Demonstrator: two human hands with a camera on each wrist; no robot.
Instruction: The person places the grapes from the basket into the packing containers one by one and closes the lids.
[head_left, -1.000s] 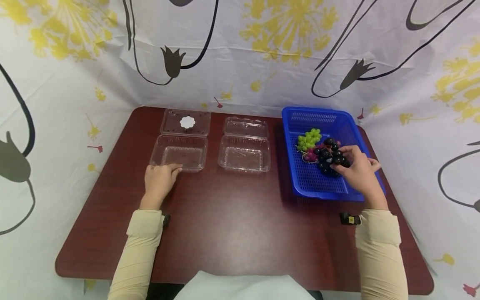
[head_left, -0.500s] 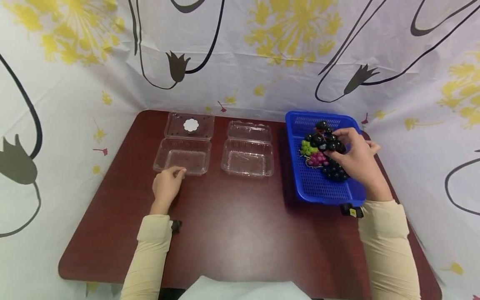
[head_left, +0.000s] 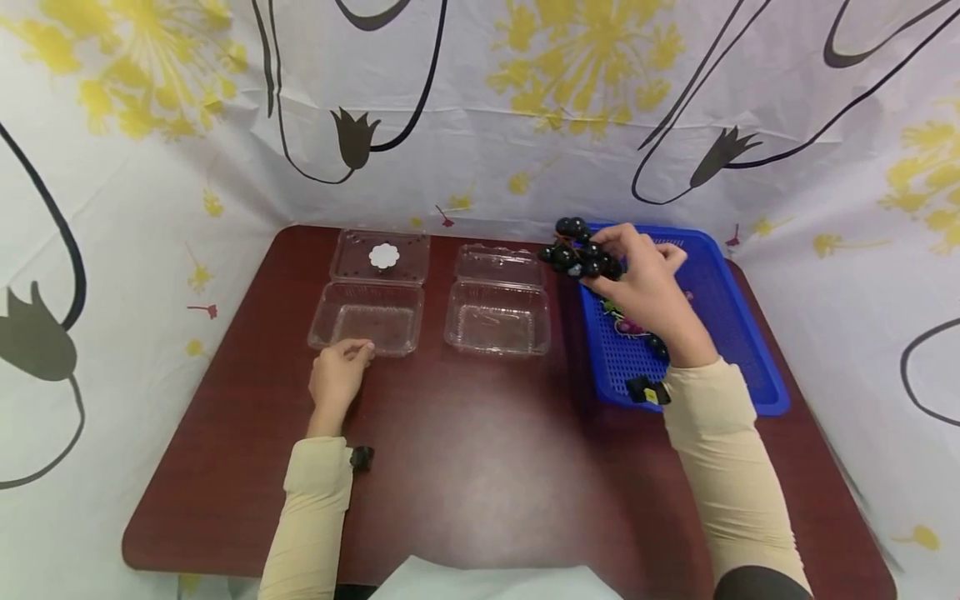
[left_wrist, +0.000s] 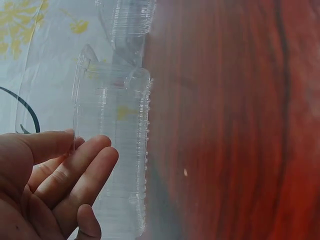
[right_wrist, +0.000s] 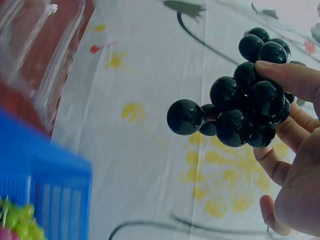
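My right hand [head_left: 643, 282] grips a bunch of black grapes [head_left: 576, 252], raised over the left edge of the blue basket [head_left: 759, 367]. In the right wrist view, thumb and fingers close on one end of the bunch [right_wrist: 240, 107], and its other end sticks out freely. My left hand [head_left: 337, 382] is at the near edge of the left clear plastic clamshell box [head_left: 367, 323], which lies with its lid folded back. Seen from the left wrist, thumb and fingertips pinch the rim of that box [left_wrist: 117, 130].
A second opened clear clamshell box [head_left: 497, 323] stands between the first box and the basket. Inside the basket are green grapes [right_wrist: 25, 220], pink grapes [head_left: 632, 327] and more black grapes [head_left: 658, 347], partly hidden by my right arm. A patterned cloth [head_left: 480, 108] hangs behind the table.
My right hand has lifted a bunch of black grapes out of the basket and moved it left, toward the second box. The left hand stays at the left box's near rim.
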